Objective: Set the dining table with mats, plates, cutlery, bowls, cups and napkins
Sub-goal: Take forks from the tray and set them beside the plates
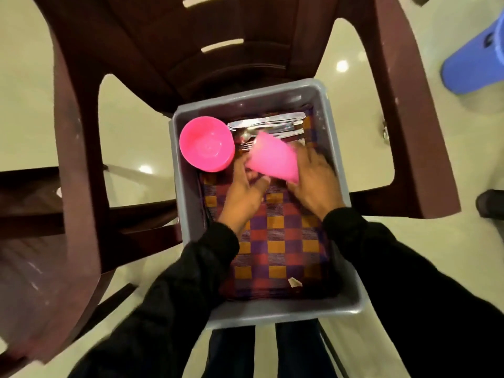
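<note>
Brown plastic chair (90,110) at 12 o'clock carries a grey tub (188,203), lined with checked mats (283,241). Pink bowl (206,144) at the tub's 10 o'clock; cutlery (268,125) at 12. Left hand (242,189) and right hand (313,181) together hold a tilted pink cup (272,158), fingers curled round it.
</note>
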